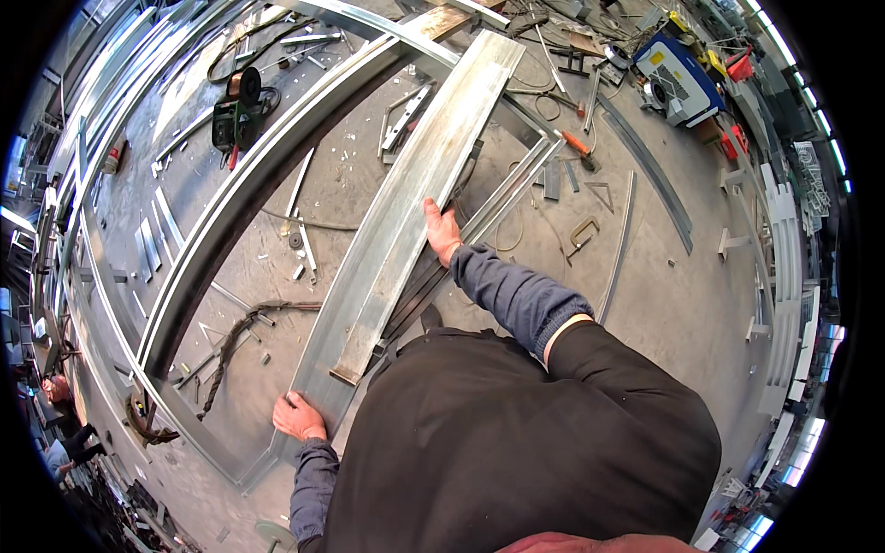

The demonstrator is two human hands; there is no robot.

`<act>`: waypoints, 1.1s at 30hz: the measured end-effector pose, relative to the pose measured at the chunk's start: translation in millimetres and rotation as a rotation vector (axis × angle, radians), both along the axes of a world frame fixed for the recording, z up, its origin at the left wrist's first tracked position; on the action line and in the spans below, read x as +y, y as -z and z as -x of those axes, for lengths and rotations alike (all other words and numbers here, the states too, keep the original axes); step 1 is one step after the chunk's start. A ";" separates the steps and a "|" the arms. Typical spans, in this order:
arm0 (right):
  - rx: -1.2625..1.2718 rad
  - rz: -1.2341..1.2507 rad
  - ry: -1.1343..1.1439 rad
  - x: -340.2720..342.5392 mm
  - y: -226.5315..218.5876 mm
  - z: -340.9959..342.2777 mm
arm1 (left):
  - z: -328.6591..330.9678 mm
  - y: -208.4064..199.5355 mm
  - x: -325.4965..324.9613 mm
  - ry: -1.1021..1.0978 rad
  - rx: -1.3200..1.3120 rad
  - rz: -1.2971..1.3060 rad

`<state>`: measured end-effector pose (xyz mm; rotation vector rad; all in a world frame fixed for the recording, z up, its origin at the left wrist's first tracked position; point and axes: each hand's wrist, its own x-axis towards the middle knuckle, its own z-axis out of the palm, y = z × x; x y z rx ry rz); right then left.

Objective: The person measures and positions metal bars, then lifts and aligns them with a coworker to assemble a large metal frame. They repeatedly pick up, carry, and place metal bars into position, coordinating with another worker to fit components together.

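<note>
A long, worn silver metal channel [429, 189] slants across the middle, with brownish stains toward its far end. It lies along a wider grey steel beam [323, 359], which reaches out past its near end. My right hand [444, 234] grips the right edge of the channel about midway, thumb on the upper face and the other fingers mostly hidden below. Down at the near end of the beam, my left hand [300, 417] closes over its edge; some fingertips are out of sight. Both sleeve cuffs are dark blue-grey.
A big curved steel frame [249, 175] stands to the left, with a dark cable [226, 359] beside it. A green wire-feeder-like machine [235, 124], an orange-handled grinder [581, 152], a C-clamp [582, 237], a blue-and-white machine [680, 78] and metal offcuts lie around the floor.
</note>
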<state>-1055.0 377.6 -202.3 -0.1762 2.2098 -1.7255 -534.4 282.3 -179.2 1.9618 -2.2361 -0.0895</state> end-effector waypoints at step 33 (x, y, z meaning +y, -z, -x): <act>-0.101 -0.061 0.022 -1.0 32.4 8.8 | 1.3 -0.7 3.1 -0.014 -0.020 -0.007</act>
